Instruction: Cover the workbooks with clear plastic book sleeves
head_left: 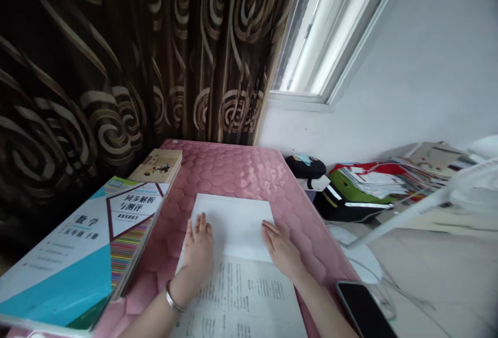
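A blank white sheet of paper lies on the pink padded table cover, meeting a printed sheet on the side nearer me. Whether they are one folded sheet or two, I cannot tell. My left hand, with a silver bracelet at the wrist, rests on the left side of the paper, fingers stretched out. At the right edge of the white part lies my right hand, its fingers extended onto the paper's border. Neither hand is wrapped round anything.
Workbooks are stacked at the left, with a tan booklet behind them. A dark phone lies at the right front edge. Beyond the table's right side are a white fan, bags and piled papers. A patterned curtain hangs behind.
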`<action>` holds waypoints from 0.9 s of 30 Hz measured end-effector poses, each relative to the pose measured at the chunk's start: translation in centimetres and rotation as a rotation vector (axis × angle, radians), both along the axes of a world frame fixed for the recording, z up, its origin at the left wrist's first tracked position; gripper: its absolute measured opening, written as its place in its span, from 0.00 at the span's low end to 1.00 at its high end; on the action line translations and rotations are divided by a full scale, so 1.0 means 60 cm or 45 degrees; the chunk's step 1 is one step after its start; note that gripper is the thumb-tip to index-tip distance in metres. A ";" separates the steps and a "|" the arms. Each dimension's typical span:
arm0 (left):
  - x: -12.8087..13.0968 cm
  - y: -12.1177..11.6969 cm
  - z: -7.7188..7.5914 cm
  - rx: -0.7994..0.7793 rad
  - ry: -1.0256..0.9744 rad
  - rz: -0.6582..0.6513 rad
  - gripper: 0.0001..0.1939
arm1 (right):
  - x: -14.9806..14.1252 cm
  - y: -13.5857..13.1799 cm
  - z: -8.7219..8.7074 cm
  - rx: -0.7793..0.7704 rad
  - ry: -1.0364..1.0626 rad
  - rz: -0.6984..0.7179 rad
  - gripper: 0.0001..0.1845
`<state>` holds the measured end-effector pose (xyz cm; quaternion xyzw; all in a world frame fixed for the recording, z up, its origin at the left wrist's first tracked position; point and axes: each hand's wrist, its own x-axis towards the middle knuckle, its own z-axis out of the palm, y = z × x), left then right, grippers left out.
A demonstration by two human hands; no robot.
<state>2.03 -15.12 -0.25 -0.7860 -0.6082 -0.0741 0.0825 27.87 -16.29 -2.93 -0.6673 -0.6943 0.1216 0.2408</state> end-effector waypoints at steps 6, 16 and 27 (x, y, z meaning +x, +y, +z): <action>0.165 -0.009 0.007 -0.361 -0.153 -0.440 0.26 | 0.026 0.031 -0.006 0.126 0.181 0.092 0.19; 0.210 -0.008 0.008 -0.453 -0.380 -0.493 0.31 | 0.091 0.084 0.004 0.028 0.048 -0.221 0.15; 0.212 -0.005 -0.018 -0.374 -0.360 -0.514 0.32 | 0.080 0.197 0.038 -0.189 -0.162 -0.607 0.17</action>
